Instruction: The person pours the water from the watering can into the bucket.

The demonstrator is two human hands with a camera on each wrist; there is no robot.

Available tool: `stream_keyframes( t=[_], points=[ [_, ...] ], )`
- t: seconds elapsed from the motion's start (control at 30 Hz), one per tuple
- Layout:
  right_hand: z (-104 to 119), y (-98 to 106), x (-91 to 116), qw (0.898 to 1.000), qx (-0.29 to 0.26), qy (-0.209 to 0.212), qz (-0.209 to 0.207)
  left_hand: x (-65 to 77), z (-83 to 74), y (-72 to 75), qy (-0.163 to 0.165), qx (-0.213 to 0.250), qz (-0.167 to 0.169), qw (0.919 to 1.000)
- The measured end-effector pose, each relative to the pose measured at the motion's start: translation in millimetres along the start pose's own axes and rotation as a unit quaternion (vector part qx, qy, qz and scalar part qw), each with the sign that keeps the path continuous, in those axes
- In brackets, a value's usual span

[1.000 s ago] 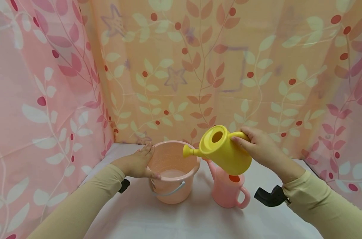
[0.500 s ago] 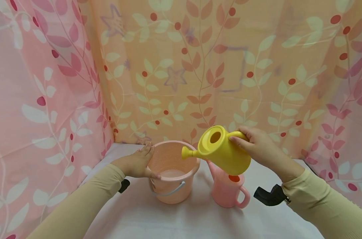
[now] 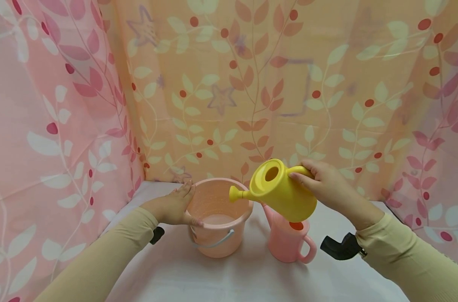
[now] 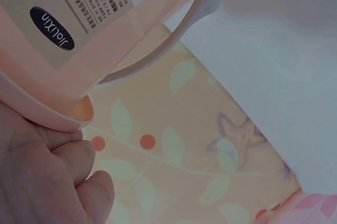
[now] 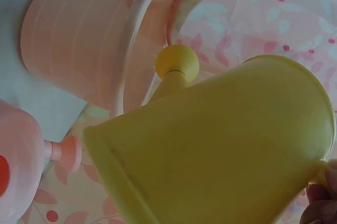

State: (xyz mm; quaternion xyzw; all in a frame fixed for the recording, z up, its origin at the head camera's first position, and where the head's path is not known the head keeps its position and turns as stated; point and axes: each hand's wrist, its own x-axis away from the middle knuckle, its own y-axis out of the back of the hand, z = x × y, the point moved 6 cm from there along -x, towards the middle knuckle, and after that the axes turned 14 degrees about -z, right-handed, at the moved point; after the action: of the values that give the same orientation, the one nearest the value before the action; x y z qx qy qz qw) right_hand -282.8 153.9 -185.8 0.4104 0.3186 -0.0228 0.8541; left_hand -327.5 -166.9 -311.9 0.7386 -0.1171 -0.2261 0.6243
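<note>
Edging left, your right hand (image 3: pixel 325 186) grips the yellow watering can (image 3: pixel 294 195), its spout (image 3: pixel 235 194) farther over the bucket (image 3: pixel 223 249) your straight-fingered left hand (image 3: pixel 173 208) touches.

With the left hand (image 4: pixel 50 176), touched the rim (image 4: pixel 39 111) of a peach bucket (image 4: pixel 105 53) bearing a JiaLiXin label (image 4: pixel 58 16) and grey handle (image 4: pixel 174 37); showed leaf-print fabric (image 4: pixel 163 169) beyond the edge of the worktop (image 4: pixel 268 61).

Bucket (image 3: pixel 217 235), watering can (image 3: pixel 285 241) (pink), on white surface (image 3: pixel 251 279)

Yellow watering can (image 3: pixel 293 199), pink watering can (image 3: pixel 283 241), peach bucket (image 3: pixel 229 246), orange leaf-print backdrop (image 3: pixel 213 84)
</note>
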Motion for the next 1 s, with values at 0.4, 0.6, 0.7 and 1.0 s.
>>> stream_keyframes(
  t=[0.4,0.6,0.7,1.0],
  points=[
    [2.1,0.7,0.2,1.000,0.000,-0.001,0.002,-0.2,1.3,-2.0,0.002,-0.005,0.005,1.0000],
    [0.6,-1.2,-0.1,1.000,0.003,0.002,0.001,-0.4,1.3,-2.2,0.002,0.000,0.004,1.0000],
    [0.1,-1.7,-0.2,1.000,0.002,0.004,0.001,-0.6,1.3,-2.5,0.002,-0.001,0.004,1.0000],
    [2.2,-0.1,-0.3,1.000,0.001,0.003,-0.001,-0.7,1.3,-1.8,0.008,0.004,0.006,0.9999]
  ],
)
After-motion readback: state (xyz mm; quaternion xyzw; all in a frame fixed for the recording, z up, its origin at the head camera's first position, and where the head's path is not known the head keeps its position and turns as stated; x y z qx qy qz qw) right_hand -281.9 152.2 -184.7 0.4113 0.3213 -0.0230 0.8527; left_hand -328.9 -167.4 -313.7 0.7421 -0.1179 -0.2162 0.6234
